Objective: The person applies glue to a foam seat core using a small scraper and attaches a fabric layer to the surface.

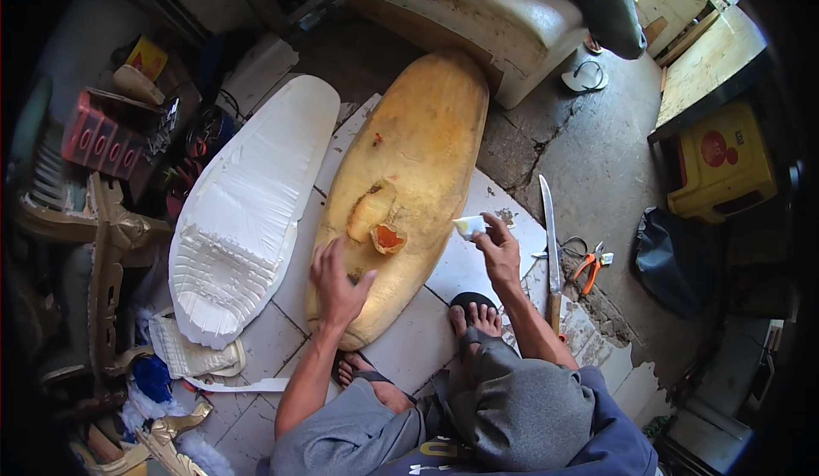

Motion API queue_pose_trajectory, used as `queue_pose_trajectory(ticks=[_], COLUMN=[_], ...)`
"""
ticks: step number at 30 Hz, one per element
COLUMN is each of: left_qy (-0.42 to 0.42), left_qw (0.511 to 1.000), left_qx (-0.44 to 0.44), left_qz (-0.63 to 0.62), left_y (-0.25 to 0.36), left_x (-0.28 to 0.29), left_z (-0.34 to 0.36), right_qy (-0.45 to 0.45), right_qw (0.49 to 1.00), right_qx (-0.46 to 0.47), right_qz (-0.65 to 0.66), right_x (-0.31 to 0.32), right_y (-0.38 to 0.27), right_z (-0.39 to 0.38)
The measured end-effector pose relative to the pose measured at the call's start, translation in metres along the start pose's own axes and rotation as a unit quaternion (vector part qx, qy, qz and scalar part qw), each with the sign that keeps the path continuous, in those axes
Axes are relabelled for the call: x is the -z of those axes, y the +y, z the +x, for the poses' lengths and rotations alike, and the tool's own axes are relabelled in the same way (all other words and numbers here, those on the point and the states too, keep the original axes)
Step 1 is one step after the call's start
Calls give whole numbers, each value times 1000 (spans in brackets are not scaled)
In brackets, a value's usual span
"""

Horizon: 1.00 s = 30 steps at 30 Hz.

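A long yellowed foam pad [409,152], rounded at both ends, lies on the tiles in front of me. Its upper face has a torn hollow [370,211], and beside that stands a small ragged cup [389,239] with orange stuff inside. My left hand [339,287] is over the pad's near left part, fingers apart and holding nothing. Off the pad's right edge, my right hand [497,250] pinches a small white piece [468,227] with a yellowish smear, its material unclear. To the left lies a long white foam pad [256,203] with ridges cut across its near half.
At right lie a long-bladed knife [548,220], orange-handled pliers [587,273] and a yellow plastic stool [721,165]. A person sits on the pale bench [512,24] ahead. Carved wooden frames [107,263] and a red crate [102,143] crowd the left.
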<state>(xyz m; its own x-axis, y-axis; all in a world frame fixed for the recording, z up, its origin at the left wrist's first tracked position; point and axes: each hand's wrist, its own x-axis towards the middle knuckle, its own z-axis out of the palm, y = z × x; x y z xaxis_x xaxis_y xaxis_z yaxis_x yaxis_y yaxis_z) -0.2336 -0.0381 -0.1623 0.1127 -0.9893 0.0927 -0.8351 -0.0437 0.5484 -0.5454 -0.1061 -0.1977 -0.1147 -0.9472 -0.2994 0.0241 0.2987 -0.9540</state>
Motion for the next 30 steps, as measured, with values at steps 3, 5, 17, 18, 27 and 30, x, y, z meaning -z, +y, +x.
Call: queue_pose_trajectory(ticks=[3,5,17,18,27,30], left_qy=[-51,-42,-19,-22,-16,-11], left_qw=[997,998,999,998,995,995], left_qx=[16,-12,-26,-22,-93,-93], left_qz=[51,50,-33,-60,-40,-19], left_y=[15,12,24,31,24,25], left_x=[-27,-33,-38,-45,-45,-42], left_z=[29,36,50,55,55,47], right_qy=[-24,-56,-89,-96,-129,-182], right_qw=[999,998,992,991,979,969], right_qx=[-30,-30,-41,-29,16,-84], right_qz=[11,17,-80,-86,-160,-146], right_x=[0,-8,-50,-50,-48,-45], right_y=[2,3,11,9,-20,-12], right_z=[2,1,0,4,-12,-9])
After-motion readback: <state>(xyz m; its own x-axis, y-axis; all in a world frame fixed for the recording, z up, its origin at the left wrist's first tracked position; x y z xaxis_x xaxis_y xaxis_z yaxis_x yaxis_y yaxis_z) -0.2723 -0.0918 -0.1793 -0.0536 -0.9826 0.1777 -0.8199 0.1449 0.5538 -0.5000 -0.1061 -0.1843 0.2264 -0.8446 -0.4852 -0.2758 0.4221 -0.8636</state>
